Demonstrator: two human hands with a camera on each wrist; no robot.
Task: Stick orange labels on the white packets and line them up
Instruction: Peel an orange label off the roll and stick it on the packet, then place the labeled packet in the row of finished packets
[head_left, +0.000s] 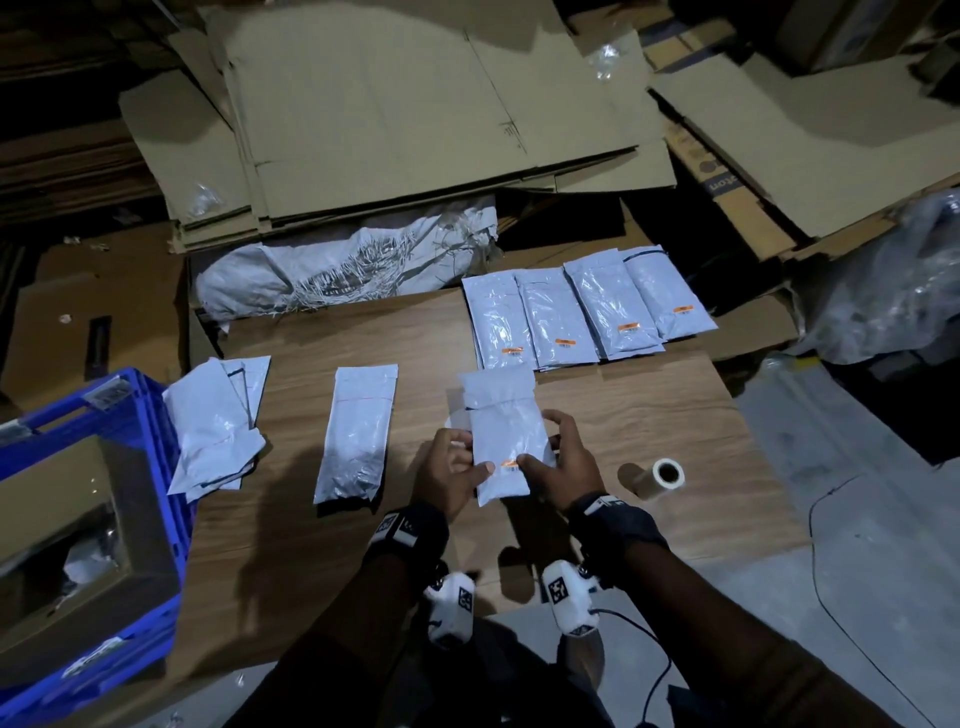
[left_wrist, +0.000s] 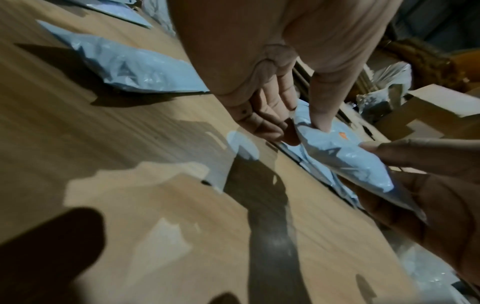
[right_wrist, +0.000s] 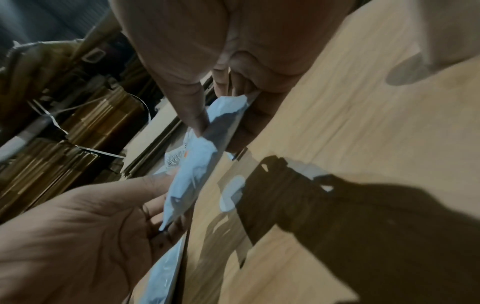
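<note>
A white packet (head_left: 506, 431) with an orange label (head_left: 510, 464) near its lower end is held above the wooden board (head_left: 649, 415) by both hands. My left hand (head_left: 451, 470) grips its left edge, thumb on top. My right hand (head_left: 563, 465) grips the right edge, thumb beside the label. In the left wrist view the packet (left_wrist: 345, 156) is pinched between thumb and fingers; the right wrist view shows the packet (right_wrist: 192, 176) edge-on. Several labelled packets (head_left: 587, 309) lie in a row at the back right. One unlabelled packet (head_left: 356, 434) lies left of centre.
A heap of white packets (head_left: 215, 421) sits at the board's left, beside a blue crate (head_left: 104, 519). A label roll (head_left: 660, 477) lies to the right of my hands. Flattened cardboard (head_left: 389, 114) and a woven sack (head_left: 343, 270) lie behind the board.
</note>
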